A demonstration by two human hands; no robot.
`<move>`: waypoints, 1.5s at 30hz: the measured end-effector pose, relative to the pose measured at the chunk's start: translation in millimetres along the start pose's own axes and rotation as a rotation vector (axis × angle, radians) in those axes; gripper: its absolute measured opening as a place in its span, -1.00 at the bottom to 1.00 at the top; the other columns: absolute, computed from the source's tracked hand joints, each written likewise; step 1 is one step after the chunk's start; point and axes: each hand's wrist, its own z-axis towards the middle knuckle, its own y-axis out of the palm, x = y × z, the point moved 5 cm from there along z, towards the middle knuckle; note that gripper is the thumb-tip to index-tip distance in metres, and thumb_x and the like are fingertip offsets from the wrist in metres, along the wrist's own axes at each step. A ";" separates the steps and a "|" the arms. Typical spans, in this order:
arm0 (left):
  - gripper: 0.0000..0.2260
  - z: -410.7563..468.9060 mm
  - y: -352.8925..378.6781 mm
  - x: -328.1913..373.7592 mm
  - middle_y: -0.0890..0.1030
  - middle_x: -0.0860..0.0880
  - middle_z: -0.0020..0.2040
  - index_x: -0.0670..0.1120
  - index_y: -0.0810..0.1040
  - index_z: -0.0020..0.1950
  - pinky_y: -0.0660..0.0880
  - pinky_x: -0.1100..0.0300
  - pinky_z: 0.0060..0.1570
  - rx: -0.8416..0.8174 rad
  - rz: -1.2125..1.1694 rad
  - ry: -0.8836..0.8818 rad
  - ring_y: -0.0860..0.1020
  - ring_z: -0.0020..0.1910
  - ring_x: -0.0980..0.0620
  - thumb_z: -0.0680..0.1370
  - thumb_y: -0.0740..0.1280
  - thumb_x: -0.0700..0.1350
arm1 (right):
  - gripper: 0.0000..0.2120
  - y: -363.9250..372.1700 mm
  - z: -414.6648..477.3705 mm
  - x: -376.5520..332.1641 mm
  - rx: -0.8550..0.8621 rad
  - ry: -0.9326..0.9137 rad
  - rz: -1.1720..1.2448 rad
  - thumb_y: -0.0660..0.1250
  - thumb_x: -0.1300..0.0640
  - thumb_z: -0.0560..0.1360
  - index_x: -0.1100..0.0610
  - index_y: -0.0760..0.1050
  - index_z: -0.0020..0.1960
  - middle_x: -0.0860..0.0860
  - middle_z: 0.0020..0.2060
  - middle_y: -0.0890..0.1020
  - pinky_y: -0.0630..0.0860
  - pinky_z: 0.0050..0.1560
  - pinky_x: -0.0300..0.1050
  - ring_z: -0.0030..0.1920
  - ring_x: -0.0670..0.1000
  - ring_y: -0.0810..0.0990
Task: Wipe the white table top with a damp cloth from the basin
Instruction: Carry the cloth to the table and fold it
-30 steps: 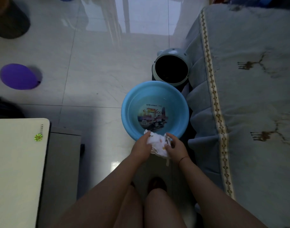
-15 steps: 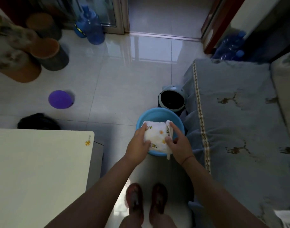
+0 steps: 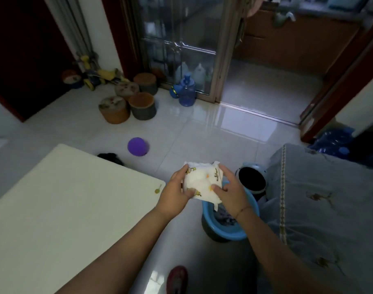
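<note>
**Friend:** Where is the cloth right now?

**Me:** It's up in the air between my hands. My left hand (image 3: 174, 196) pinches the left edge of the cloth (image 3: 202, 184), with the thumb on the front and the fingers behind. My right hand (image 3: 232, 196) grips the right edge, with the thumb pressed low on the front and the forefinger lying along the top corner. Both hands are closed on it, so neither is free. The cloth is white with small yellow prints and is held roughly flat and folded. It hangs above the blue basin (image 3: 228, 234) on the floor without touching it.

**Friend:** Is it damp?

**Me:** I can't tell by looking. One corner hangs down toward the basin, and I see no drips.

**Friend:** How far along are you, then?

**Me:** I'd say the fetching is done, since the cloth is out of the basin and in my grip. The wiping hasn't started. The white surface (image 3: 64, 209) lies to my left, and the cloth is near its right corner but clearly apart from it. I see no wet streak on the top, though the room is dim.

**Friend:** What's left to do?

**Me:** All of the real work, I think. I need to carry the cloth left past the corner with the small sticker (image 3: 158, 190), lay it down, and wipe the whole top.
</note>
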 end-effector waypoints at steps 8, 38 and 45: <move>-0.53 -128.0 -66.9 -28.4 0.62 -0.09 0.14 -0.01 0.39 0.42 0.51 0.25 0.01 0.407 -0.160 -0.145 0.59 -0.13 0.06 0.53 0.32 -0.25 | -0.41 81.7 -61.6 -40.5 -0.323 -0.108 -0.019 0.31 0.38 0.48 -0.09 0.32 0.37 -0.23 -0.35 0.38 0.39 -0.40 -0.48 -0.45 -0.30 0.48; -0.48 -758.7 -213.5 -305.7 0.58 -0.02 0.03 0.02 0.32 0.47 0.43 0.45 -0.26 1.174 -0.347 -0.766 0.56 -0.19 0.01 0.53 0.26 -0.26 | -0.46 526.1 -568.6 -59.6 -1.196 -0.266 -0.231 0.30 0.34 0.49 0.01 0.30 0.39 -0.07 0.14 0.49 0.51 -0.16 -0.20 -0.29 -0.03 0.48; -0.48 -816.9 -212.1 -357.4 0.54 -0.13 0.28 0.01 0.30 0.48 0.41 0.30 0.10 1.240 -0.446 -0.878 0.54 0.17 -0.09 0.54 0.26 -0.27 | -0.46 595.1 -624.0 -41.5 -1.337 -0.311 -0.347 0.31 0.31 0.48 -0.02 0.30 0.39 -0.09 0.14 0.50 0.54 -0.11 -0.10 -0.28 -0.02 0.46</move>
